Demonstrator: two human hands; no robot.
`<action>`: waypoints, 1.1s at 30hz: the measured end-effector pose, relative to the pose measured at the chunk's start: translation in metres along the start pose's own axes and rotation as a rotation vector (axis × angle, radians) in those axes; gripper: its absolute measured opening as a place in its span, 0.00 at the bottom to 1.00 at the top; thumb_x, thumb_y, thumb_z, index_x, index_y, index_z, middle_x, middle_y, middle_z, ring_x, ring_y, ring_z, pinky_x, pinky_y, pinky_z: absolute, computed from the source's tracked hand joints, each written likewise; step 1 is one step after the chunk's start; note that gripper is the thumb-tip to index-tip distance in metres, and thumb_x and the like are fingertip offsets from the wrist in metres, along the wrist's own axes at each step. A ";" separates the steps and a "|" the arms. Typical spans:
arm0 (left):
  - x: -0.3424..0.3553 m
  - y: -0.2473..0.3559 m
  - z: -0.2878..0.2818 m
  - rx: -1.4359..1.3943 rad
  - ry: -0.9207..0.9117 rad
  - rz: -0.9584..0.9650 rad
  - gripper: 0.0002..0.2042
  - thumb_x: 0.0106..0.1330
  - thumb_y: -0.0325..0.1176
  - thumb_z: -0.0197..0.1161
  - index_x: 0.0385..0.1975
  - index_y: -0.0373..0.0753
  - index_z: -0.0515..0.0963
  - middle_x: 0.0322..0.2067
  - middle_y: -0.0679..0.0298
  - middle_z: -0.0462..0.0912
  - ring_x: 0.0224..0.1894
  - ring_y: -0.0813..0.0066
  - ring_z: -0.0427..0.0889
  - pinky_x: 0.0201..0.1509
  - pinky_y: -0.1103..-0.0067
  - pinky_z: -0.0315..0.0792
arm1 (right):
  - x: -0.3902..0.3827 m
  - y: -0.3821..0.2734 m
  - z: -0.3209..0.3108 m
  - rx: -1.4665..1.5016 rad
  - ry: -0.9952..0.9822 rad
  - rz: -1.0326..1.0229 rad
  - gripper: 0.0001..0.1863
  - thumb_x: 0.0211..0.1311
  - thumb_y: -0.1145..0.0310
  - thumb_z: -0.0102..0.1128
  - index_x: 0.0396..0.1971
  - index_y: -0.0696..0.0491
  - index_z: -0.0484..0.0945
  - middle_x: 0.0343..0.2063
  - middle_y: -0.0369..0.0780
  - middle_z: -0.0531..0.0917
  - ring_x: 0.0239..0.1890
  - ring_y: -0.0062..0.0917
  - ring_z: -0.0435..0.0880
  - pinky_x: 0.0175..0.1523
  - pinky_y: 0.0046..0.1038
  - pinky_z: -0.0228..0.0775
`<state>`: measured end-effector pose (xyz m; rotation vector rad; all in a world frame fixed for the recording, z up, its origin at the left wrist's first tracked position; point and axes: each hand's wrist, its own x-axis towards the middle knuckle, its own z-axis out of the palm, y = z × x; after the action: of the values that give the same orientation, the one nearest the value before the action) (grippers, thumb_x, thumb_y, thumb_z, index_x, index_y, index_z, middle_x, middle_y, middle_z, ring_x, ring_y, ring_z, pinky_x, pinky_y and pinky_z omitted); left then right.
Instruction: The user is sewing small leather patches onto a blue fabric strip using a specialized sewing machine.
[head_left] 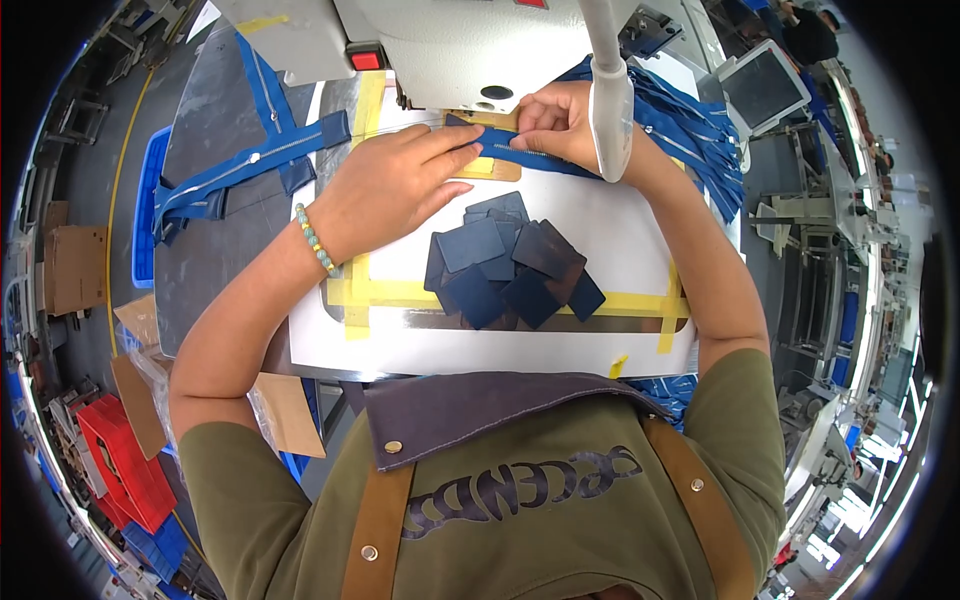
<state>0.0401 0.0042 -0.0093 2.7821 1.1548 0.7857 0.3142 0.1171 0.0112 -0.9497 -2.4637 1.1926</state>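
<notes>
1. I see the left hand [405,180] with fingers extended, fingertips pressing a blue zipper strip [520,145]; the right hand [555,120] pinches the same strip between thumb and fingers.
2. That strip lies under the sewing machine [460,45], toward the bench's far edge.
3. On my view the grey bench [225,290] carries a white sheet [610,230] bordered with yellow tape [440,292].
4. Navy square patches [470,245] overlap in a pile nearer the near edge.
5. Joined zipper strips [255,158] cross toward the left edge; a zipper bundle [690,130] fills the far right corner.
6. Past the left edge I make out a blue bin [150,210], cardboard box [75,270] and red crate [125,465].
7. Beyond the far right corner stands a dark-screened monitor [765,88].
8. Large, dark, stylised lettering [520,490] crosses the olive shirt [560,530].
</notes>
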 end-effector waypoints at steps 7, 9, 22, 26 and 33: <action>0.001 -0.002 -0.012 0.093 0.202 0.057 0.15 0.64 0.31 0.77 0.48 0.33 0.85 0.51 0.59 0.89 0.43 0.62 0.89 0.47 0.73 0.84 | -0.015 -0.010 0.017 -0.320 0.207 -0.537 0.14 0.63 0.79 0.71 0.49 0.56 0.89 0.50 0.42 0.89 0.49 0.35 0.86 0.54 0.34 0.79; -0.003 -0.004 -0.017 0.130 0.081 0.006 0.13 0.61 0.28 0.78 0.43 0.32 0.85 0.46 0.58 0.89 0.41 0.62 0.90 0.44 0.74 0.84 | -0.015 -0.006 0.026 -0.442 0.195 -0.619 0.15 0.66 0.78 0.70 0.51 0.53 0.88 0.56 0.40 0.88 0.56 0.39 0.85 0.60 0.40 0.77; 0.003 -0.011 -0.002 0.014 0.201 0.082 0.08 0.63 0.24 0.72 0.40 0.32 0.87 0.45 0.57 0.89 0.44 0.62 0.88 0.48 0.72 0.84 | -0.015 -0.004 0.037 -0.525 0.250 -0.607 0.15 0.63 0.71 0.74 0.50 0.53 0.90 0.53 0.39 0.90 0.56 0.36 0.87 0.60 0.39 0.78; 0.006 0.000 -0.010 -0.007 0.124 0.024 0.09 0.62 0.21 0.68 0.41 0.31 0.86 0.47 0.58 0.87 0.46 0.61 0.87 0.51 0.71 0.83 | -0.013 -0.005 0.040 -0.578 0.264 -0.625 0.16 0.62 0.72 0.74 0.51 0.53 0.90 0.52 0.40 0.90 0.54 0.35 0.87 0.58 0.38 0.78; 0.003 -0.002 -0.007 -0.033 0.209 0.005 0.11 0.59 0.20 0.67 0.42 0.30 0.85 0.46 0.58 0.86 0.43 0.61 0.87 0.47 0.71 0.83 | -0.013 0.003 0.042 -0.505 0.291 -0.670 0.16 0.64 0.73 0.72 0.52 0.52 0.89 0.54 0.40 0.89 0.54 0.37 0.87 0.59 0.41 0.77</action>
<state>0.0373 0.0060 -0.0019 2.7291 1.1519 1.1071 0.3061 0.0842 -0.0168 -0.2881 -2.5463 0.2073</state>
